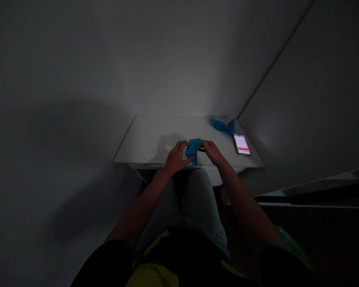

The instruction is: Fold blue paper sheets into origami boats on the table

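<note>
A small piece of folded blue paper point(193, 147) is held between my two hands, just above the front edge of a white table. On its left side, my left hand point(177, 157) grips it with the thumb low and the fingers at its upper edge. My right hand point(210, 150) pinches its right edge. One pointed blue flap hangs down below the left thumb. The light is dim, so the finer creases do not show.
At the table's point(149, 133) back right lies another folded blue paper shape point(223, 126) with pointed ends. A phone point(241, 144) with a lit, blurred screen lies near the right edge. Walls stand close at the back, left and right.
</note>
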A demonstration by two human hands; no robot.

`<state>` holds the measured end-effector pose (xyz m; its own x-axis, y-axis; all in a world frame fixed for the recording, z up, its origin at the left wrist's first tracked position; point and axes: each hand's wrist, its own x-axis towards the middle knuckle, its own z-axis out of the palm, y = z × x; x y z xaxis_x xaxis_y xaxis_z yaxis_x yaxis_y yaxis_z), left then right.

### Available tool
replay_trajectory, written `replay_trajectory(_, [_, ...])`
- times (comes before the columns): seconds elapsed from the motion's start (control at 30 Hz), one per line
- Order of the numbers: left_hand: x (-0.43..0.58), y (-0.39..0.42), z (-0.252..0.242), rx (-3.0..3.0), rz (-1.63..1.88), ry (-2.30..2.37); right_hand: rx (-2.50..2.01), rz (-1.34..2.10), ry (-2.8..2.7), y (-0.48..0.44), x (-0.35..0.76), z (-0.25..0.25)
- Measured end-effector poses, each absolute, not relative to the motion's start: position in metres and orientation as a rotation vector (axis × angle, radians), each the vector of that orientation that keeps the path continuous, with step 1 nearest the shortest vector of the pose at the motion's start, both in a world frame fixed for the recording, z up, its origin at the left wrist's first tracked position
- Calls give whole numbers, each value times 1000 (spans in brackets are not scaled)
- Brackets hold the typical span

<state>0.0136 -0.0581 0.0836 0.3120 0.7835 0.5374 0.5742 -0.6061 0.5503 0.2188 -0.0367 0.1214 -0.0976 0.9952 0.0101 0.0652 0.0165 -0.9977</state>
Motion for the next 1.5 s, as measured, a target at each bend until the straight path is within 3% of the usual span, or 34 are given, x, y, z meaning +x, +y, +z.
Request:
replay_trajectory(0.37, [25, -60, 99, 2207, 1153, 1343, -1101, 1243, -1297, -47, 211, 123])
replay_trajectory(0.67, [28, -47, 92, 1429, 1334, 1377, -1274, 389, -1937, -59, 216, 109])
replay_trajectory(0.8, [27, -46, 93, 1322, 1372, 1362, -1367, 213, -2072, -61, 215, 108])
replay_trajectory(1.23, [31, -67, 97, 1943, 1134, 1289, -1545, 569, -1510, -36, 200, 101])
replay_trajectory(1.5, [9, -54, 88, 1655, 1186, 1490, -1202, 1072, -1400, -42, 213, 111])
